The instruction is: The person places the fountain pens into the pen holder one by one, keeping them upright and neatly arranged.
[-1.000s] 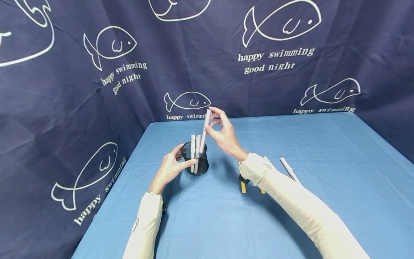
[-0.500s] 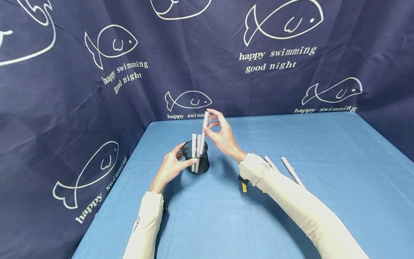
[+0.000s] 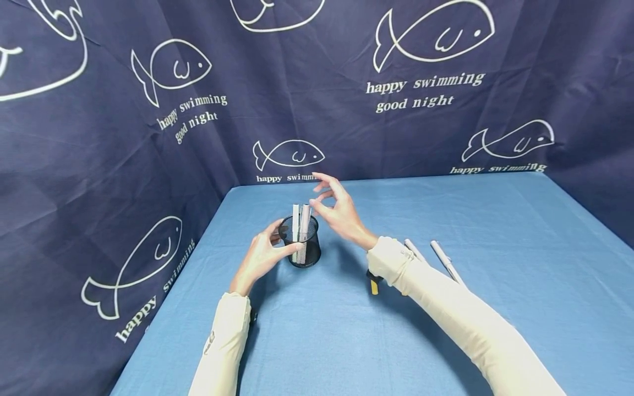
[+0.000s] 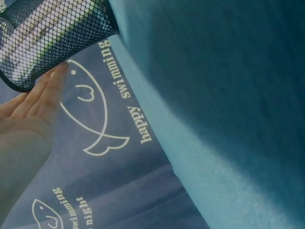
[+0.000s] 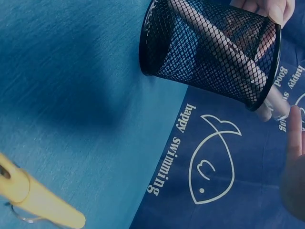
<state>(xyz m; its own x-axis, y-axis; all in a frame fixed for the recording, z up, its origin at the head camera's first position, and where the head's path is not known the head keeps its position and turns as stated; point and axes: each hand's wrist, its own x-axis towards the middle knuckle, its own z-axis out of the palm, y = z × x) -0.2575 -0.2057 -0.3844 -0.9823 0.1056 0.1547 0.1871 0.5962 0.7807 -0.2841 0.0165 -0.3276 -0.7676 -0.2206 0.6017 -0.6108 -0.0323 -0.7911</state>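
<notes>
A black mesh pen holder [image 3: 312,252] stands on the blue cloth, with several pale pens [image 3: 296,217] upright in it. My left hand [image 3: 262,254] grips the holder from the left, thumb across its front and fingers round behind. In the left wrist view, the fingers of that hand [image 4: 35,114] lie along the mesh. Just above and right of the pen tops is my right hand [image 3: 345,215], fingers spread and holding nothing. The right wrist view has the pen ends [image 5: 276,105] sticking out past the holder's rim, close to a right fingertip.
Two pale pens [image 3: 444,258] lie on the cloth to the right, partly behind the right sleeve [image 3: 446,300]. Under that forearm shows a yellow and black object [image 3: 374,286], mostly hidden. A dark curtain [image 3: 346,132] with fish drawings hangs behind the table.
The pen that the right hand pinched has dropped down among the others in the holder. The right fingers have parted from it. The left hand keeps its grip on the holder.
</notes>
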